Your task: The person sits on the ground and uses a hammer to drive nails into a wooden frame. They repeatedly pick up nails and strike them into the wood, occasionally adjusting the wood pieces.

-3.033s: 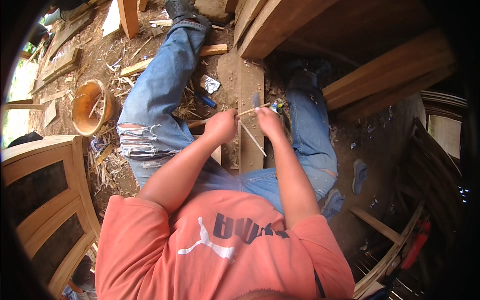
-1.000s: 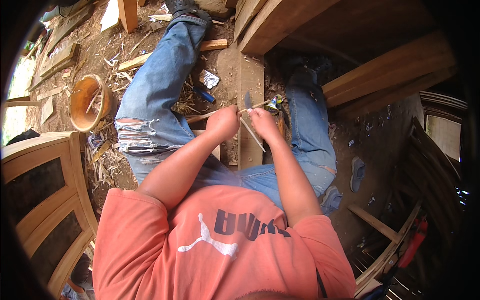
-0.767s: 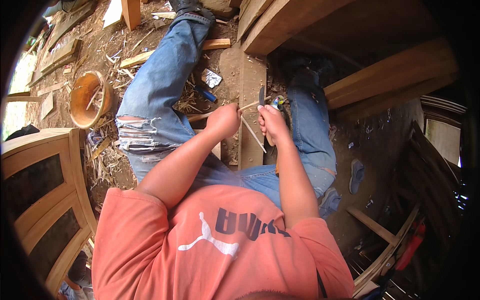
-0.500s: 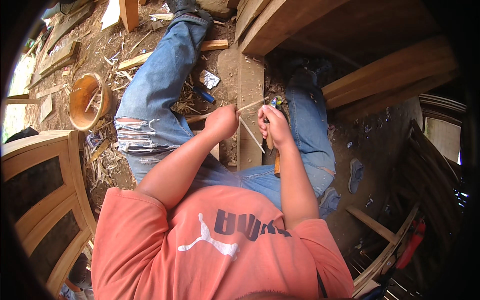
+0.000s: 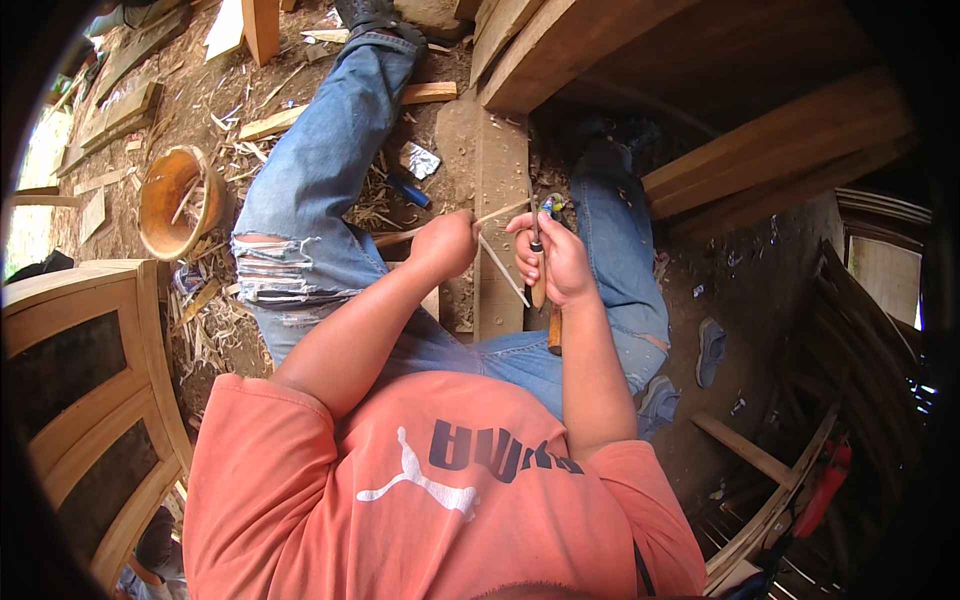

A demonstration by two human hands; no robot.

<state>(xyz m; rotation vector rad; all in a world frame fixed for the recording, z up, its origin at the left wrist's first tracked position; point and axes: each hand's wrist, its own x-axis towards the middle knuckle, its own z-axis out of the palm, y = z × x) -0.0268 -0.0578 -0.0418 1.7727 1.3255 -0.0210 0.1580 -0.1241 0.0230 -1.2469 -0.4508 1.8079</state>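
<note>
My left hand point(image 5: 445, 243) is closed in a fist round a thin wood strip point(image 5: 503, 211), whose pale end sticks out to the right. In my right hand point(image 5: 562, 263) is a chisel point(image 5: 540, 285) with a wooden handle, a dark collar and a narrow grey blade pointing away from me. Its blade stands close to the tip of the strip; whether they touch I cannot tell. Below my fists, a second thin pale stick point(image 5: 505, 272) slants across the wooden board point(image 5: 502, 165) between my legs. Another tool with an orange-brown handle point(image 5: 555, 332) lies by my right thigh.
An orange-brown bucket point(image 5: 152, 208) stands left of my knee among wood shavings point(image 5: 205, 330). A blue-handled object point(image 5: 408, 190) and a crumpled shiny wrapper point(image 5: 420, 160) lie near my left leg. Thick timbers point(image 5: 780, 145) cross at right; a wooden panelled frame point(image 5: 90, 385) stands left.
My right hand has turned and its fingers have loosened somewhat, showing more of the chisel, whose blade now stands more upright. My left hand has hardly moved.
</note>
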